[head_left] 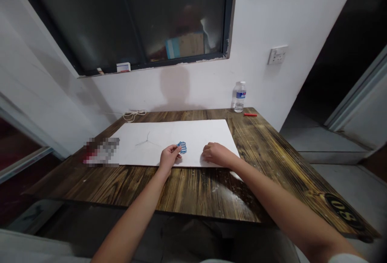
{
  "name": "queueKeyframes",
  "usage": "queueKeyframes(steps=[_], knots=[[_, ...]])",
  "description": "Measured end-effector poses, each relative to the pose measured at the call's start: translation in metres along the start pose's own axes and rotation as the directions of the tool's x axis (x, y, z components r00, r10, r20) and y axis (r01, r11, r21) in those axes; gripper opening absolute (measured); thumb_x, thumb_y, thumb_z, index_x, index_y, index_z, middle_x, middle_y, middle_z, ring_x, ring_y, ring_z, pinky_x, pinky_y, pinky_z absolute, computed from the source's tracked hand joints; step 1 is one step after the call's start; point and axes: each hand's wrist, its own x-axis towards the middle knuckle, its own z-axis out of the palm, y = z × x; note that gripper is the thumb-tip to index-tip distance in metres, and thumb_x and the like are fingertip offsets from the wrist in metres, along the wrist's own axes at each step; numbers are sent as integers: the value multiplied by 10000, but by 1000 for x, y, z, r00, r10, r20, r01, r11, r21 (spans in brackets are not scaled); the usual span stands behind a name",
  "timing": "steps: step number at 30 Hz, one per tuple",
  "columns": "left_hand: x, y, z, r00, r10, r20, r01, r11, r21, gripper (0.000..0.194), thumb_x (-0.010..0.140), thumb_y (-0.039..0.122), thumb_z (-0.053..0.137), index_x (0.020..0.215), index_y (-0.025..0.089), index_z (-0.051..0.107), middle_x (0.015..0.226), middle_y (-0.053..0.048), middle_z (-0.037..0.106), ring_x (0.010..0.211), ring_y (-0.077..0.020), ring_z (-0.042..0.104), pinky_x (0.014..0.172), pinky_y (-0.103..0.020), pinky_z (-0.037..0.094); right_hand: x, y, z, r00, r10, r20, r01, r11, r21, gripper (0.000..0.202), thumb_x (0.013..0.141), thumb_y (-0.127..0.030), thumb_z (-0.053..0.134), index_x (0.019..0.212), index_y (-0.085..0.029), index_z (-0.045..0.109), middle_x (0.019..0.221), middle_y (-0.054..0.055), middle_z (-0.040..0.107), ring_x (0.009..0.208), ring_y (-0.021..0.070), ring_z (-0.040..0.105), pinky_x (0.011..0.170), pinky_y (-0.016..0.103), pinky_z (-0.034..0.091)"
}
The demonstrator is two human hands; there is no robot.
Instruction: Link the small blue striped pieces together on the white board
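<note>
My left hand [169, 157] pinches a small blue-and-white piece [183, 147] with bar-like rows between thumb and fingers, just above the white board [193, 130]. Its exact kind is too small to tell. To the right, my right hand [216, 153] rests at the board's near edge with its fingers curled down and closed. Whatever may be in those fingers is hidden. Left of my left hand, thin dark strands [147, 139] lie on the board, spreading from one point in three directions.
The board lies on a dark wooden table [193, 190]. Along the back are a bundled white cord [133, 114], a water bottle [240, 98] and a red pen-like stick [250, 114]. A pixelated patch covers the board's left end. A small box [123, 67] sits on the window ledge.
</note>
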Motion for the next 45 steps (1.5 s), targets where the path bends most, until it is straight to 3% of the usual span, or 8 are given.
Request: queueKeyframes(steps=[13,16,19,24,27,30,39,45], knots=[[2,-1,-1,999,-14,-29,13,1000,-12,389,571,475,727,721,142,595,517,20,571,440,-89,543,401,-159,352,4,-9,9,994,-20,106,46,967,-250,200,870,-162,459,847,-115,652,804,117,655,748,184,583,712,297,374],[1,-1,-1,1000,-19,-19,19,1000,-3,390,583,475,724,732,138,594,498,21,573,434,-87,536,413,-161,354,5,-9,11,998,64,-5,-65,993,-103,157,814,-128,509,850,-131,662,806,106,671,753,179,594,701,277,388],[1,-1,-2,1000,-16,-8,16,1000,3,389,592,478,723,738,140,599,480,25,571,424,-85,531,420,-163,355,8,-9,11,966,202,-159,-160,957,243,187,785,-125,523,877,-171,679,824,62,691,731,156,601,679,254,407],[0,0,-1,1000,21,23,-22,1000,14,401,582,498,729,708,139,602,504,24,574,427,-93,539,414,-176,352,26,-18,3,863,492,-117,-187,526,830,184,731,-317,624,756,-146,686,637,27,653,569,123,552,572,248,410],[-2,2,-1,997,41,61,-42,999,16,394,600,494,722,736,141,609,519,21,579,444,-96,538,421,-183,347,39,-30,0,832,554,-15,-136,230,964,291,660,-403,687,721,-119,678,558,9,599,518,99,497,536,240,385],[-4,5,-1,991,73,110,-74,997,11,372,626,488,708,728,147,604,532,21,580,459,-95,532,446,-192,358,49,-40,3,790,612,15,-118,128,985,324,587,-420,735,689,-119,672,526,-7,573,497,85,468,508,231,357],[-10,10,3,974,88,210,-84,996,-27,330,652,452,706,703,144,598,527,19,572,453,-94,506,468,-207,351,51,-41,27,665,729,-164,-84,291,953,358,581,-425,742,793,-156,637,596,-3,606,530,116,524,532,245,410],[-13,12,4,959,80,273,-83,997,-1,330,653,466,702,683,155,595,533,23,572,474,-106,524,486,-217,367,40,-42,44,708,693,-134,-52,241,969,405,602,-448,730,875,-170,619,624,-4,612,590,140,563,574,256,436]])
